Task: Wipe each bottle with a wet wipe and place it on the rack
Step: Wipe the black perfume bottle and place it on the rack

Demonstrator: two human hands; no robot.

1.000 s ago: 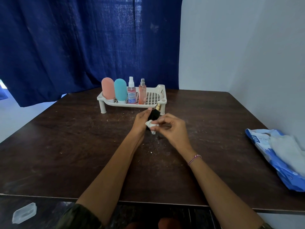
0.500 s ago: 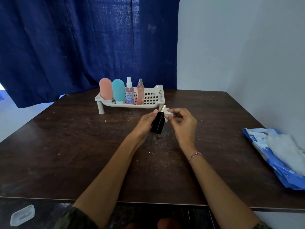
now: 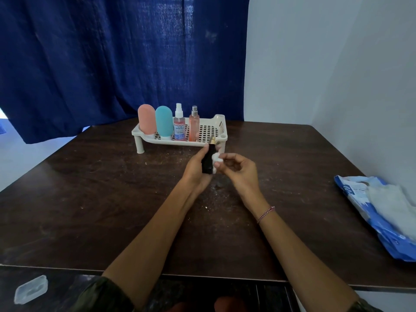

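We hold a small black bottle [image 3: 207, 162] at the centre of the frame and press a wet wipe [image 3: 215, 159] to it.

Our left hand [image 3: 195, 173] curls round the glossy, gold-necked bottle, slightly tilted, in front of the rack's [image 3: 180, 142] right corner; our right hand [image 3: 242, 173] pinches the crumpled white wipe against its right side. On the dark, speckled wooden table [image 3: 90, 199], the cream plastic rack, perforated and short-legged, carries a rounded pink bottle [image 3: 146, 119], a rounded teal bottle [image 3: 163, 122] and two slim clear spray bottles [image 3: 179, 126]. A soft blue wipes pack [image 3: 360, 199] lies at the right edge.
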